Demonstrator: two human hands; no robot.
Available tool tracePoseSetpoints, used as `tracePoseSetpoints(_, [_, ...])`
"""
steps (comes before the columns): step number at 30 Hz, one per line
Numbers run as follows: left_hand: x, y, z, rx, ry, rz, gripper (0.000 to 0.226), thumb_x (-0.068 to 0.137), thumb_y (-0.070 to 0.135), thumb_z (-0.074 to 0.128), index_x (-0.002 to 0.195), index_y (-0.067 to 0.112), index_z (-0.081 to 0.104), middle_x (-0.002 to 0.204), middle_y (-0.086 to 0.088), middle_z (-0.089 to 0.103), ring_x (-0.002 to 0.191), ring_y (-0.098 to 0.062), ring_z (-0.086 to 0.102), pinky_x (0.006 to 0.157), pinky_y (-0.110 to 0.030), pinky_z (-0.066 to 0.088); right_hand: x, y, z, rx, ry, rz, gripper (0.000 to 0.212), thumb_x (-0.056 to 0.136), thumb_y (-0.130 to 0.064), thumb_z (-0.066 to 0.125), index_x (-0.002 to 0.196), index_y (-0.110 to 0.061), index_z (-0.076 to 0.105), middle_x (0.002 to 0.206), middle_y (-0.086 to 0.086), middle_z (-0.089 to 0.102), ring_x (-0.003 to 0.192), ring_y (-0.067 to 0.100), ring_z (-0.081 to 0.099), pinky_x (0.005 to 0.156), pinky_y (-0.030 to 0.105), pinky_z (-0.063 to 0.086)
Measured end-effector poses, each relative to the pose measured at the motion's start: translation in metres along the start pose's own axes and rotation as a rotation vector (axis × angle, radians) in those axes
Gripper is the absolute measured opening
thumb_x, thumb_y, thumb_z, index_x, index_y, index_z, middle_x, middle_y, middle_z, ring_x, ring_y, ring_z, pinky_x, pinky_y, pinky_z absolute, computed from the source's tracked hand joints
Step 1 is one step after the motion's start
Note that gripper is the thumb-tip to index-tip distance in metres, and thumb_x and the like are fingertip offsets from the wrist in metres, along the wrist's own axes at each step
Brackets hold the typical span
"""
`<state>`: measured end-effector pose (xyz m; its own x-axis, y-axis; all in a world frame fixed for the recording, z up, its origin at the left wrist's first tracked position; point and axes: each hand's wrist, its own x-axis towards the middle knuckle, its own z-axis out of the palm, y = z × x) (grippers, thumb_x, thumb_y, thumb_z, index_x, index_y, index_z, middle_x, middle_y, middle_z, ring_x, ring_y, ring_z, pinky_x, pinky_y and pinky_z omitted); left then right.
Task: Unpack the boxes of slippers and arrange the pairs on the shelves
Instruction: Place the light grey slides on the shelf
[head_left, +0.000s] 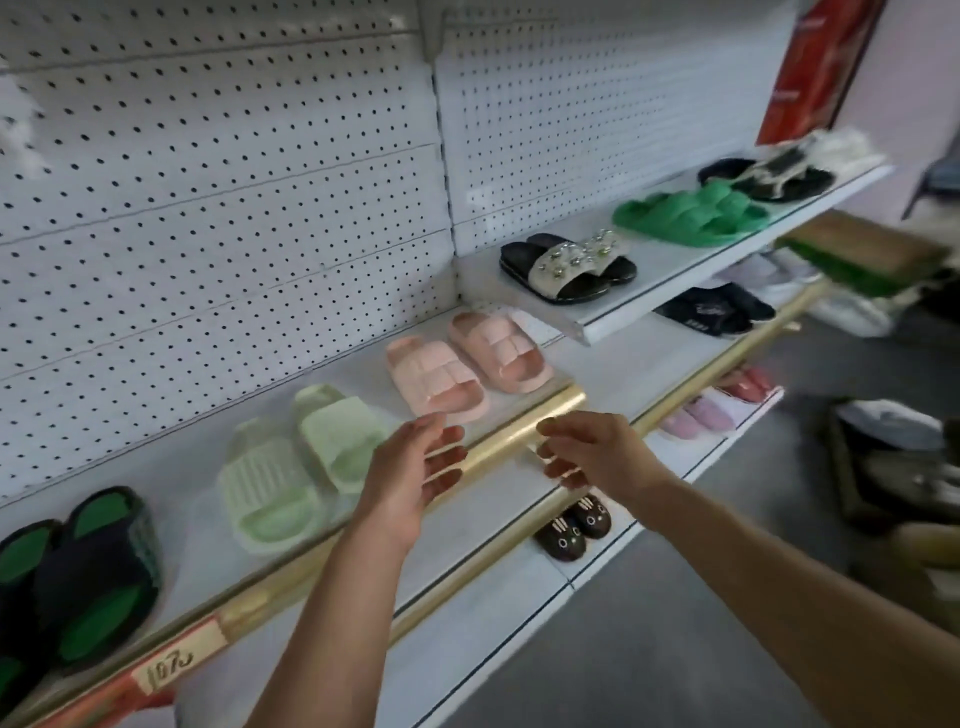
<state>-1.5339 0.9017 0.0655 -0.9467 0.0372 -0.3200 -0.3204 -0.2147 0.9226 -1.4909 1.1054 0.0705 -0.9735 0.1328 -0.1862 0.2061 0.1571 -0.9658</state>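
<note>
Your left hand (415, 467) and right hand (587, 449) hover spread and holding nothing over the shelf (519, 512) edge. The pink slippers (467, 366), one pair of two, lie just beyond your left hand, its nearer reach, long axes running away toward the pegboard (218, 197). The pale green pair (298, 457) lies left of it.

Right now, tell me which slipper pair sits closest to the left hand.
The pale pink pair, just beyond the left hand fingertips; the light green pair lies further left.
</note>
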Motion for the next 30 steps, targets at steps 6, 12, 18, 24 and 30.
tracePoseSetpoints(6, [0.006,-0.045,0.152,0.054,-0.231,-0.079,0.019,0.094,0.026,0.062,0.107,0.013,0.067,0.097,-0.005,0.075,0.082,-0.017,0.070,0.067,-0.030,0.054,-0.039,0.036,-0.144,0.060,0.239,0.068,0.022,0.093,0.002,0.053,0.108,-0.006,0.067,0.089,0.010,0.071,0.069,0.019,0.067,0.062,0.028,0.053])
tracePoseSetpoints(12, [-0.008,-0.085,0.298,0.144,-0.446,-0.148,0.020,0.093,0.026,0.064,0.108,0.015,0.069,0.096,-0.005,0.075,0.085,-0.021,0.070,0.070,-0.032,0.055,-0.070,0.069,-0.272,0.140,0.526,0.146,0.019,0.095,-0.004,0.054,0.105,-0.012,0.068,0.091,0.009,0.073,0.076,0.024,0.071,0.076,0.039,0.058])
tracePoseSetpoints(18, [0.005,-0.115,0.427,0.197,-0.638,-0.223,0.025,0.096,0.022,0.058,0.119,0.013,0.065,0.092,-0.004,0.069,0.076,-0.017,0.065,0.067,-0.028,0.048,-0.074,0.102,-0.369,0.297,0.770,0.223,0.018,0.097,-0.007,0.052,0.105,-0.011,0.067,0.094,0.012,0.071,0.077,0.025,0.068,0.084,0.044,0.055])
tracePoseSetpoints(24, [0.046,-0.157,0.567,0.254,-0.771,-0.352,0.013,0.096,0.021,0.059,0.108,0.016,0.061,0.096,-0.005,0.070,0.076,-0.016,0.065,0.064,-0.028,0.049,-0.058,0.144,-0.485,0.371,0.973,0.310,0.020,0.098,-0.008,0.052,0.109,-0.010,0.068,0.095,0.012,0.072,0.079,0.023,0.070,0.077,0.037,0.059])
tracePoseSetpoints(30, [0.087,-0.194,0.704,0.355,-0.883,-0.437,0.008,0.096,0.022,0.059,0.102,0.019,0.063,0.091,-0.003,0.071,0.078,-0.017,0.066,0.067,-0.029,0.050,-0.041,0.184,-0.602,0.422,1.130,0.407,0.020,0.098,-0.012,0.053,0.110,-0.012,0.068,0.101,0.012,0.071,0.087,0.024,0.070,0.073,0.033,0.058])
